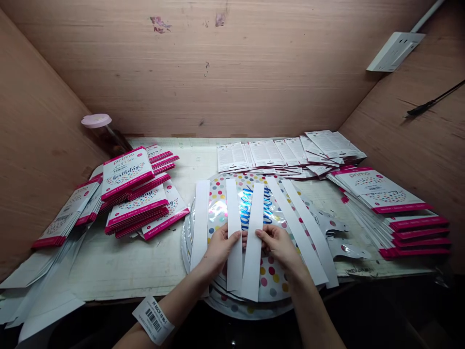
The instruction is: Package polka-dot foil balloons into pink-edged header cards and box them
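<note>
My left hand (220, 248) and my right hand (278, 245) are close together low in the middle of the view. Each grips a long white paper strip, the left one (234, 252) and the right one (253, 257), and the two strips stand slightly apart. Beneath them lies a stack of round foil balloons (271, 286) with coloured polka dots and blue script. Several more white strips fan across the stack, one (200, 223) left of my left hand and another (314, 232) beyond my right hand. A barcode wristband (152, 320) circles my left wrist.
Stacks of pink-edged balloon packets (127, 173) lie on the left and others (385, 191) on the right. White printed cards (267, 152) spread along the back. Silver foil pieces (345, 247) lie right of the balloons. A pink-lidded jar (101, 133) stands at the back left, between plywood walls.
</note>
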Demonstrator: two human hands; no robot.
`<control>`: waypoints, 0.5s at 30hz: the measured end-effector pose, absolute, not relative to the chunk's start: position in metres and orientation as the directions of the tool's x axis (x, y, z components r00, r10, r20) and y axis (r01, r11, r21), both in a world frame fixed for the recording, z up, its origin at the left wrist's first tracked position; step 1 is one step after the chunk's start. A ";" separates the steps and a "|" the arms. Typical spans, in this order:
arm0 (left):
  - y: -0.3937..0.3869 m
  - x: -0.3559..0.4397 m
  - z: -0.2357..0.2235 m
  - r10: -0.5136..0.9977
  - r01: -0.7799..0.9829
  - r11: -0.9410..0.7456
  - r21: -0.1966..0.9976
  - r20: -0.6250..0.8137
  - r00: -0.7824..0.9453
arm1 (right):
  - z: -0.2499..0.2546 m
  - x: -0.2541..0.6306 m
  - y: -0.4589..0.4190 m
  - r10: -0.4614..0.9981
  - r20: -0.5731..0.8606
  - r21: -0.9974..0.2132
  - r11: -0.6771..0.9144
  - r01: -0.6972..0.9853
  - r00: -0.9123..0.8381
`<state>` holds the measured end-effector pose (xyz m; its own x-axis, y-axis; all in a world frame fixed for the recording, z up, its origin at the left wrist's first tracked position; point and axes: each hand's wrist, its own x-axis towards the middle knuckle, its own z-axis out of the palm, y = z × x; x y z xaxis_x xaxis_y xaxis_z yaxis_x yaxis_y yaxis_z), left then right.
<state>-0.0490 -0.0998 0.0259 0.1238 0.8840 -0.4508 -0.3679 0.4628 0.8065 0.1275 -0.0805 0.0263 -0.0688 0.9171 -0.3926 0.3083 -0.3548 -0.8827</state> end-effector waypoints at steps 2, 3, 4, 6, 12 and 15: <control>-0.099 -0.050 0.025 0.875 -0.364 0.478 0.799 -0.469 0.121 | 0.030 0.141 -0.077 0.923 -0.384 -0.849 -0.350 0.395 -0.008; -0.099 -0.051 0.025 0.871 -0.357 0.486 0.798 -0.478 0.118 | 0.034 0.147 -0.076 0.927 -0.372 -0.827 -0.352 0.439 0.042; -0.099 -0.052 0.024 0.865 -0.350 0.496 0.794 -0.488 0.119 | 0.038 0.152 -0.076 0.930 -0.347 -0.792 -0.359 0.494 0.120; -0.098 -0.053 0.023 0.850 -0.349 0.520 0.780 -0.511 0.125 | 0.047 0.154 -0.077 0.920 -0.215 -0.673 -0.383 0.633 0.328; -0.099 -0.046 0.023 0.858 -0.345 0.508 0.789 -0.500 0.120 | 0.049 0.112 -0.085 0.982 -0.184 -0.836 -0.184 0.517 0.051; -0.103 -0.045 0.023 0.884 -0.297 0.465 0.834 -0.458 0.096 | 0.037 0.095 -0.079 0.932 -0.321 -0.913 -0.258 0.316 -0.170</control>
<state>-0.0447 -0.1027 0.0228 0.0960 0.8836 -0.4583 -0.2966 0.4649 0.8342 0.0950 -0.0791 0.0374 -0.1697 0.9316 -0.3215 0.3157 -0.2576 -0.9132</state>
